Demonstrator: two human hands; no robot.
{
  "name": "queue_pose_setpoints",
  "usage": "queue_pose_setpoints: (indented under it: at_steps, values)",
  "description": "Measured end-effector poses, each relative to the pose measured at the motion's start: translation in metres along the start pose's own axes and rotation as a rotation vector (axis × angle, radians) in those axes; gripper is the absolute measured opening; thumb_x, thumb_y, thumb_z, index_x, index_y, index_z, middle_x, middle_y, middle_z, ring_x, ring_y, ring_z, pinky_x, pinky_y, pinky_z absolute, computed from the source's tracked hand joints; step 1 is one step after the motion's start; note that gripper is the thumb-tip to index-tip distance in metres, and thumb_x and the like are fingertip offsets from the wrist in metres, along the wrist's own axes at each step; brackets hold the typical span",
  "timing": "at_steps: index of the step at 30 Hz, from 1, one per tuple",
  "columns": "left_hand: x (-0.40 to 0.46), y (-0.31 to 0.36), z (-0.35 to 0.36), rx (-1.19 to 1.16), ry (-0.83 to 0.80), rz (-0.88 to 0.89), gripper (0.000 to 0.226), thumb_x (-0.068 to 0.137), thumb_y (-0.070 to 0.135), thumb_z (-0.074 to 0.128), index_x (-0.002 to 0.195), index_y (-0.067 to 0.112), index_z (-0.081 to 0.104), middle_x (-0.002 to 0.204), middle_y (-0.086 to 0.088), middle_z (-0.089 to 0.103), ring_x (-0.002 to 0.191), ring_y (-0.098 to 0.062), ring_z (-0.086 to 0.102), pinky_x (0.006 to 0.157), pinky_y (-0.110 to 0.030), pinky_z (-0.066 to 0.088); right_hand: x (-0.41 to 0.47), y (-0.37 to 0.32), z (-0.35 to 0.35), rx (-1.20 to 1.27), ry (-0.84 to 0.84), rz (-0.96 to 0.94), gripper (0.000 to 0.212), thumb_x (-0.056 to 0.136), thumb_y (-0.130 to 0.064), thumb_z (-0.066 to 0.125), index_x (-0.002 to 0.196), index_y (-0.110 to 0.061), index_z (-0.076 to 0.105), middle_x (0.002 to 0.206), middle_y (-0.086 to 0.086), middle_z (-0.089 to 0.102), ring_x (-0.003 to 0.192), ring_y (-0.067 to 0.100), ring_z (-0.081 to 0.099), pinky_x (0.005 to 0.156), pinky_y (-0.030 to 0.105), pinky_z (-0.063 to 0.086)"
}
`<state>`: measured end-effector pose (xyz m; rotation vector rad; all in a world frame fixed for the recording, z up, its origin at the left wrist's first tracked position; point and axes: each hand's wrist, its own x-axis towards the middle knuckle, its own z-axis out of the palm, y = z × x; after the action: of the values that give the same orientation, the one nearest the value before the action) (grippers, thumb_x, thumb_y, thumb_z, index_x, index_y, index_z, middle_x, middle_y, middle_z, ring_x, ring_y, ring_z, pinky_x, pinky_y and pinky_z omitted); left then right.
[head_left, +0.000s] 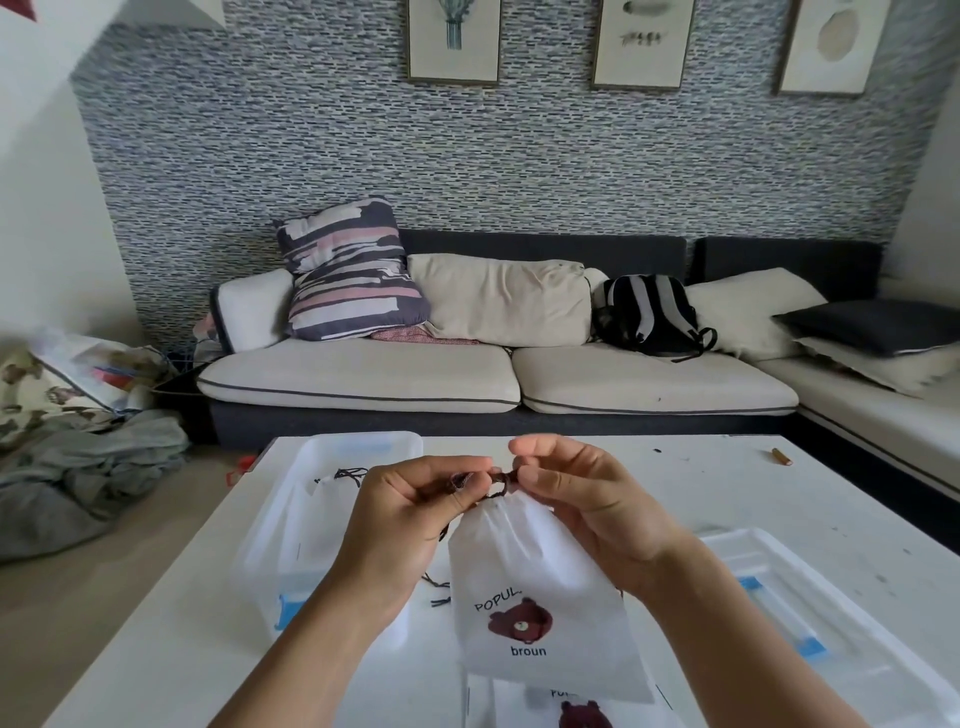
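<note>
A white drawstring bag (535, 592) with a brown bear print hangs upright above the white table (727, 499), its mouth cinched tight. My left hand (410, 514) pinches the dark brown drawstring (496, 480) on the left of the bag's neck. My right hand (587, 493) pinches the same cord on the right, where it forms a small loop. Another bag of the same print (576, 709) lies flat on the table under the held one. Loose cord ends (436, 590) dangle by my left wrist.
A clear plastic bin (311, 530) holding more white bags stands on the left of the table. Its clear lid with blue clips (810, 613) lies on the right. A small brown stick (781, 457) rests near the far right edge. A sofa (498, 374) stands beyond the table.
</note>
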<state>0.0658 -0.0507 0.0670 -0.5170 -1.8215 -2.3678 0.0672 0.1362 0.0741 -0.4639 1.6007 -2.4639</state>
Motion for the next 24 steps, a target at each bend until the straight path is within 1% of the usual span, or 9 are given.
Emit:
queue_pose_setpoints:
  at_steps: [3, 5, 7, 9, 13, 15, 17, 21, 24]
  values:
    - [-0.001, 0.001, 0.002, 0.049, 0.012, 0.035, 0.015, 0.072, 0.007, 0.076, 0.086, 0.009, 0.079, 0.073, 0.001, 0.076, 0.065, -0.005, 0.069, 0.065, -0.010, 0.050, 0.000, -0.002, -0.001, 0.050, 0.030, 0.004, 0.027, 0.079, 0.005, 0.067, 0.098, -0.012, 0.078, 0.085, 0.009, 0.067, 0.077, 0.019, 0.067, 0.077, 0.024, 0.058]
    - [-0.001, 0.001, 0.002, 0.107, 0.026, 0.063, 0.014, 0.076, -0.002, 0.076, 0.086, 0.007, 0.079, 0.075, -0.001, 0.077, 0.067, -0.004, 0.070, 0.067, -0.010, 0.051, 0.000, -0.002, -0.003, 0.095, 0.020, 0.073, 0.028, 0.077, -0.002, 0.076, 0.103, -0.012, 0.076, 0.091, 0.011, 0.068, 0.083, 0.022, 0.067, 0.080, 0.028, 0.058]
    - [0.000, -0.001, 0.001, 0.189, 0.035, 0.113, 0.019, 0.077, -0.005, 0.077, 0.083, 0.013, 0.080, 0.080, -0.002, 0.078, 0.072, -0.006, 0.072, 0.071, -0.013, 0.053, 0.000, -0.002, -0.003, 0.128, 0.003, 0.122, 0.034, 0.076, -0.010, 0.079, 0.109, -0.012, 0.074, 0.096, 0.012, 0.066, 0.087, 0.024, 0.063, 0.084, 0.031, 0.055]
    - [0.000, -0.001, 0.002, 0.274, 0.042, 0.166, 0.024, 0.077, -0.005, 0.078, 0.081, 0.018, 0.081, 0.081, 0.001, 0.079, 0.078, -0.008, 0.074, 0.074, -0.014, 0.053, 0.001, -0.001, -0.002, 0.172, 0.000, 0.123, 0.028, 0.087, -0.010, 0.069, 0.116, -0.009, 0.068, 0.093, 0.010, 0.062, 0.084, 0.020, 0.057, 0.084, 0.028, 0.053]
    - [-0.002, 0.000, 0.003, 0.407, 0.063, 0.285, 0.028, 0.079, -0.005, 0.077, 0.084, 0.023, 0.080, 0.082, 0.011, 0.078, 0.082, -0.005, 0.074, 0.075, -0.013, 0.054, 0.002, -0.005, 0.007, 0.178, 0.023, 0.127, 0.004, 0.097, -0.016, 0.059, 0.098, -0.012, 0.059, 0.076, 0.000, 0.054, 0.068, 0.009, 0.041, 0.078, 0.022, 0.043]
    - [-0.002, 0.000, 0.003, 0.458, 0.058, 0.328, 0.029, 0.080, -0.001, 0.077, 0.088, 0.027, 0.080, 0.085, 0.014, 0.078, 0.083, -0.003, 0.074, 0.077, -0.014, 0.054, 0.000, -0.006, 0.010, 0.199, 0.037, 0.132, 0.006, 0.096, -0.017, 0.059, 0.092, -0.012, 0.060, 0.069, -0.004, 0.055, 0.064, 0.007, 0.036, 0.077, 0.024, 0.037]
    - [-0.001, 0.001, 0.003, 0.490, 0.016, 0.357, 0.034, 0.083, -0.001, 0.075, 0.094, 0.031, 0.078, 0.090, 0.017, 0.077, 0.087, -0.002, 0.073, 0.079, -0.015, 0.054, -0.001, -0.004, 0.013, 0.194, 0.057, 0.102, 0.005, 0.092, -0.016, 0.060, 0.094, -0.011, 0.061, 0.067, -0.004, 0.054, 0.062, 0.006, 0.038, 0.074, 0.022, 0.041]
    - [0.002, -0.002, -0.002, 0.564, -0.026, 0.420, 0.032, 0.087, -0.003, 0.070, 0.102, 0.024, 0.079, 0.095, 0.013, 0.076, 0.092, -0.008, 0.072, 0.084, -0.025, 0.057, 0.002, 0.002, 0.004, 0.183, 0.020, 0.119, 0.027, 0.083, -0.015, 0.079, 0.106, -0.008, 0.067, 0.083, 0.001, 0.058, 0.076, 0.010, 0.046, 0.080, 0.020, 0.047]
    - [0.003, -0.003, -0.006, 0.607, 0.032, 0.477, 0.021, 0.086, 0.003, 0.072, 0.095, 0.020, 0.080, 0.091, 0.014, 0.075, 0.088, -0.008, 0.072, 0.081, -0.022, 0.056, 0.001, 0.002, -0.003, 0.150, -0.061, 0.195, 0.025, 0.087, -0.009, 0.072, 0.110, -0.007, 0.065, 0.088, -0.001, 0.061, 0.069, 0.006, 0.044, 0.064, 0.016, 0.040]
